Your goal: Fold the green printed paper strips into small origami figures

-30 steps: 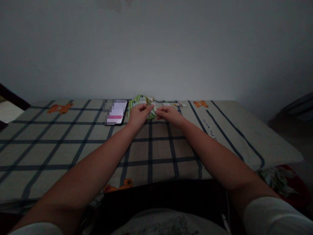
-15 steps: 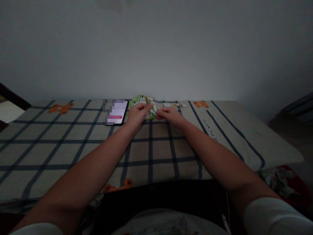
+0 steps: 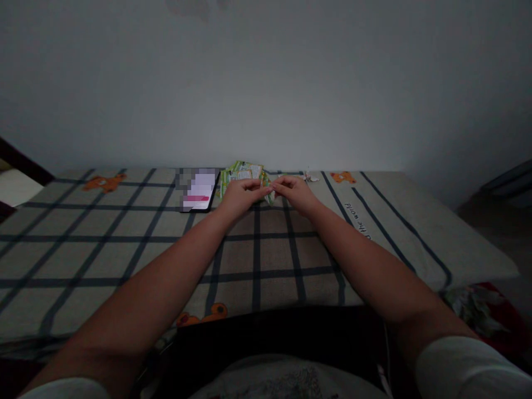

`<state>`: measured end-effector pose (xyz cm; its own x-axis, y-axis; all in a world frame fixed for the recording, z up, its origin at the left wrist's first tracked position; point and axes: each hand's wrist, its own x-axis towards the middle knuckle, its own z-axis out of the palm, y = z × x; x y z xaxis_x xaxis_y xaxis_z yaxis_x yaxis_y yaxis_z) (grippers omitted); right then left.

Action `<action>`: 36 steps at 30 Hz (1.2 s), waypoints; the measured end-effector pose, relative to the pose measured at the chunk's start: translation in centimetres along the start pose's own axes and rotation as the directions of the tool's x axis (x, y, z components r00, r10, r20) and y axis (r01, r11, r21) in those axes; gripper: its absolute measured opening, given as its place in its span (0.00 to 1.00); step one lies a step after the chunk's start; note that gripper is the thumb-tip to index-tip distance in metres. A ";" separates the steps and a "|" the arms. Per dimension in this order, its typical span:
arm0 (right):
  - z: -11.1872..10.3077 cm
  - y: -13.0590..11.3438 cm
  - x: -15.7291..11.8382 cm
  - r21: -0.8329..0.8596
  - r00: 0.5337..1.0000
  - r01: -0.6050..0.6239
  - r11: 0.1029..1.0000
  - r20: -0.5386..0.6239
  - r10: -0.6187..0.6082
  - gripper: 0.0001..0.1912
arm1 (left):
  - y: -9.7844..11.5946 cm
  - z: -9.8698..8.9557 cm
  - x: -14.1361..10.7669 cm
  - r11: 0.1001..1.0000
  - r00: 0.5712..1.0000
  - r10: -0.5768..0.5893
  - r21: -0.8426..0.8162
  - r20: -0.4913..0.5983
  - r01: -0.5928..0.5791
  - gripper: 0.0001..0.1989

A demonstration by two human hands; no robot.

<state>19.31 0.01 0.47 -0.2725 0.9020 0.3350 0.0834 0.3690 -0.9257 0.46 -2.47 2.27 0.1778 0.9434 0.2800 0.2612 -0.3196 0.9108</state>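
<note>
Between my two hands is a small green-and-white packet (image 3: 269, 197), pinched near its edge by both. My left hand (image 3: 245, 197) has its thumb and fingers closed on the packet's left part. From the other side my right hand (image 3: 294, 193) pinches it, the fingertips of both hands nearly touching. Just behind my left hand lie more green printed packets (image 3: 245, 168), overlapping on the cloth. Fingers hide much of the held packet, and its contents do not show.
A phone (image 3: 201, 191) with a lit screen lies left of the packets. Small torn scraps (image 3: 310, 177) lie behind my right hand. A checked tablecloth (image 3: 166, 260) covers the table, which meets a wall (image 3: 266, 83). A red container (image 3: 494, 316) stands low at the right.
Both hands have come closer together, the left shifting right. The packet in them has moved slightly right and now shows less of its face.
</note>
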 end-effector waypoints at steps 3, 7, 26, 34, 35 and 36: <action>0.1 0.0 0.0 -0.014 1.000 -0.003 1.000 0.031 0.003 0.23 | -0.5 0.3 0.2 0.996 0.997 0.012 -0.091 -0.077 -0.019 0.21; 0.3 -0.1 -0.1 0.015 0.997 -0.021 1.000 0.076 0.020 0.24 | -0.9 0.5 0.4 0.989 0.992 -0.019 -0.145 -0.124 0.000 0.19; 0.4 -0.5 -0.3 -0.014 0.995 0.041 0.999 0.089 -0.040 0.23 | -0.1 0.5 0.3 0.884 0.973 -0.211 -0.442 -0.088 0.152 0.20; 0.6 -0.6 -0.4 -0.045 0.996 0.043 0.998 0.084 -0.040 0.23 | -0.3 0.6 0.4 0.886 0.982 -0.162 -0.454 -0.099 0.100 0.17; 0.6 -0.6 -0.4 -0.049 0.996 0.041 0.998 0.080 -0.037 0.23 | -0.3 0.7 0.4 0.889 0.983 -0.157 -0.448 -0.099 0.097 0.17; 0.6 -0.6 -0.4 -0.050 0.996 0.037 0.998 0.079 -0.033 0.23 | -0.3 0.7 0.4 0.892 0.983 -0.152 -0.442 -0.100 0.093 0.18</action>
<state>18.74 -0.70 0.82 -0.3498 0.8689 0.3503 0.1209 0.4127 -0.9028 1.08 -2.03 1.88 0.0398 0.9852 0.1670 -0.1695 -0.1580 0.9728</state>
